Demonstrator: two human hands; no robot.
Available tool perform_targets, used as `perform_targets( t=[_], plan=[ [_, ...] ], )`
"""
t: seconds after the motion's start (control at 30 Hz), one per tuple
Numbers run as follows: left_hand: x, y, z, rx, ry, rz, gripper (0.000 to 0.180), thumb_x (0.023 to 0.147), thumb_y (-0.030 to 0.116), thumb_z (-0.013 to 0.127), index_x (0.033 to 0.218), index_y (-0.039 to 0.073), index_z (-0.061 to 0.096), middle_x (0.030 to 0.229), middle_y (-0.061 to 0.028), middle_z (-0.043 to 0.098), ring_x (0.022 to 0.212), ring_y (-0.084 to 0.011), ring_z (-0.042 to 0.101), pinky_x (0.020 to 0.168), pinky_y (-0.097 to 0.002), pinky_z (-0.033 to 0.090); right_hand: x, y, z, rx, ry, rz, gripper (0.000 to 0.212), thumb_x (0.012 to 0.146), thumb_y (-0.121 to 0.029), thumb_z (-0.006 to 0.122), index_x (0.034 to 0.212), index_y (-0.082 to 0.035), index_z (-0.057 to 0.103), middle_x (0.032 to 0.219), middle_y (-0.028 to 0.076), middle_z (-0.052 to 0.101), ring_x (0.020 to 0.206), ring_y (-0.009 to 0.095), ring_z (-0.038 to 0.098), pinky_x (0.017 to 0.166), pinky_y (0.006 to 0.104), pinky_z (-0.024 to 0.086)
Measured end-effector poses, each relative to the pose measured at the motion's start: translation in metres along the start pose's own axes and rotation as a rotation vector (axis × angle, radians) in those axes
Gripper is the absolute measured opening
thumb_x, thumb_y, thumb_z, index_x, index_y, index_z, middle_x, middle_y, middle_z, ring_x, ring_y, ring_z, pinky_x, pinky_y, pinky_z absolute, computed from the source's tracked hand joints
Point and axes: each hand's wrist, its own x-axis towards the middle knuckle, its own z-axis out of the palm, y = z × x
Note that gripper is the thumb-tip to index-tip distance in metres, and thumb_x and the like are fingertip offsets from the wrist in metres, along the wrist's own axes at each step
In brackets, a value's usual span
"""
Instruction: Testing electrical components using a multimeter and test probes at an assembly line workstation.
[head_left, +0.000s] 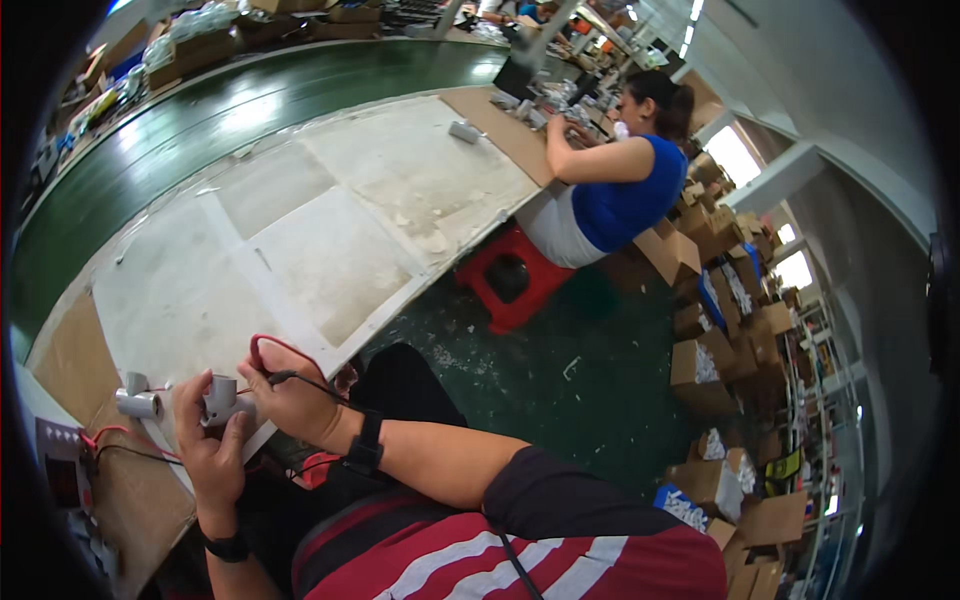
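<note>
Above the near table edge at the lower left, my left hand (208, 440) grips a small white cylindrical part (220, 399) between thumb and fingers. My right hand (298, 405) is closed on a red and black pair of test leads (287, 376). A thin tip from these leads reaches the side of the part; whether it touches cannot be made out. Beside my left hand, a silvery-white cylinder (138, 404) lies on the table, with a smaller white piece (135, 382) behind it. Dark bands circle both my wrists.
Red and black wires run from a boxy device (66, 465) at the left. The worn white table (330, 270) stretches toward a co-worker (635, 190) seated on a red stool (510, 280). A green conveyor belt (250, 110) runs behind. Cardboard boxes (700, 375) crowd the right.
</note>
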Motion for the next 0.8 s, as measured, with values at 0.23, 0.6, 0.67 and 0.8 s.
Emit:
perform_targets(
  t=[0.23,0.6,0.67,0.8],
  plan=[
    [0.015,0.001,0.014,-0.115,-0.033,0.043,0.048,0.08,0.005,0.077,0.125,0.003,0.061,0.107,-0.016,0.061,0.096,-0.0311,0.063,0.085,-0.0391,0.052,0.005,0.005,-0.023,-0.213,0.027,0.035,0.015,0.097,-0.014,0.069,0.085,-0.004,0.068,0.071,0.007,0.066,0.06,0.017,0.059,0.055,0.0348,0.046],
    [0.006,0.013,-0.014,0.139,0.24,-0.016,0.031,0.088,0.005,0.066,0.118,-0.002,0.063,0.106,-0.0152,0.062,0.099,-0.0281,0.062,0.087,-0.037,0.051,-0.004,-0.005,-0.017,0.278,0.13,0.296,0.013,0.102,-0.013,0.065,0.097,-0.001,0.064,0.082,0.006,0.069,0.064,0.01,0.059,0.057,0.0233,0.047],
    [0.003,0.002,-0.038,-0.035,0.259,-0.177,0.034,0.089,0.007,0.066,0.121,-0.003,0.061,0.106,-0.0164,0.061,0.098,-0.0284,0.061,0.086,-0.0364,0.051,0.0,-0.002,-0.02,0.307,0.095,0.297,0.012,0.102,-0.013,0.065,0.098,-0.001,0.065,0.082,0.006,0.069,0.064,0.01,0.059,0.058,0.023,0.047],
    [0.01,0.007,-0.078,-0.26,0.298,-0.535,0.042,0.089,0.014,0.067,0.126,-0.004,0.058,0.112,-0.0216,0.06,0.102,-0.0315,0.062,0.087,-0.0379,0.051,0.006,0.003,-0.023,0.333,0.041,0.3,0.013,0.102,-0.014,0.064,0.099,-0.002,0.064,0.084,0.006,0.07,0.063,0.01,0.058,0.058,0.0228,0.048]
  ],
)
